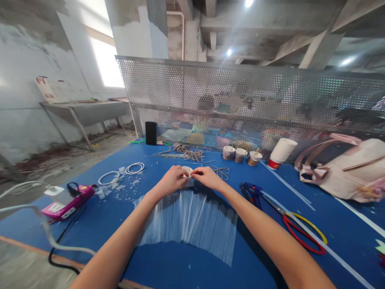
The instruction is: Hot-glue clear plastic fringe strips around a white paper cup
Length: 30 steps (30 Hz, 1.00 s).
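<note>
Forearms (120, 237) converge at one cup (189, 183), nested cups (283, 150) beyond.

We look from a single camera on the person's head, forward and down along both arms (120, 245); the bench (168, 265) spreads close below us, the metal screen (168, 88) stands farther ahead, the ceiling (264, 34) upper right.

Passable gap between small cups (240, 156) and blue tool (254, 190), fanned strips (168, 222) crowding near middle, perforated screen (255, 94) barring far side.
</note>
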Tool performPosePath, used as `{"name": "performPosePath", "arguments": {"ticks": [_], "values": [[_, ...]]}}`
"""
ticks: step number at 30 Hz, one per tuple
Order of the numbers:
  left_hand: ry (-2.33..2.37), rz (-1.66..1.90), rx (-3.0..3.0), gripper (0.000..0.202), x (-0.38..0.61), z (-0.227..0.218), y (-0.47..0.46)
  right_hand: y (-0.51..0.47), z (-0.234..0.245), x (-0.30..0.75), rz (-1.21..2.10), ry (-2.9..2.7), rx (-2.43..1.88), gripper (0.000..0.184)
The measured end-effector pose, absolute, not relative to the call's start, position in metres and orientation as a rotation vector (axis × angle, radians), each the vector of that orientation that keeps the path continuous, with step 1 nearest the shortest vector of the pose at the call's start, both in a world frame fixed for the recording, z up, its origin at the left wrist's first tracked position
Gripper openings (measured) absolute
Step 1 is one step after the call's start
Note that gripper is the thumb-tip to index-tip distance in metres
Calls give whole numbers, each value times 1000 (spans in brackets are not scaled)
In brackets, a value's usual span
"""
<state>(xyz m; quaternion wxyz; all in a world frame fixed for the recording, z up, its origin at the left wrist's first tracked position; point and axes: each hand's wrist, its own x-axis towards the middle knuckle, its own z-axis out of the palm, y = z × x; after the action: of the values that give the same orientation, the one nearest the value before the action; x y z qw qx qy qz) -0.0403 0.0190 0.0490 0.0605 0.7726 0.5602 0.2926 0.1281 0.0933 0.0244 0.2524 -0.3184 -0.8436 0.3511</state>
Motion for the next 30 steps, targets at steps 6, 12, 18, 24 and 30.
{"name": "performPosePath", "arguments": {"ticks": [6,12,18,24,30], "values": [[1691,972,2290,22,-41,55,16,90,32,134,926,-2177,-938,22],[1778,1161,2177,24,-38,71,-5,69,47,147,851,-2095,-1056,16],[1621,1320,2249,23,-14,67,-69,9,65,174,751,-2273,-1102,19],[1564,1163,2352,26,21,21,-118,-52,57,203,584,-2494,-1200,35],[1424,1251,2474,22,29,-8,-129,-101,45,251,471,-2573,-1218,24]]}}
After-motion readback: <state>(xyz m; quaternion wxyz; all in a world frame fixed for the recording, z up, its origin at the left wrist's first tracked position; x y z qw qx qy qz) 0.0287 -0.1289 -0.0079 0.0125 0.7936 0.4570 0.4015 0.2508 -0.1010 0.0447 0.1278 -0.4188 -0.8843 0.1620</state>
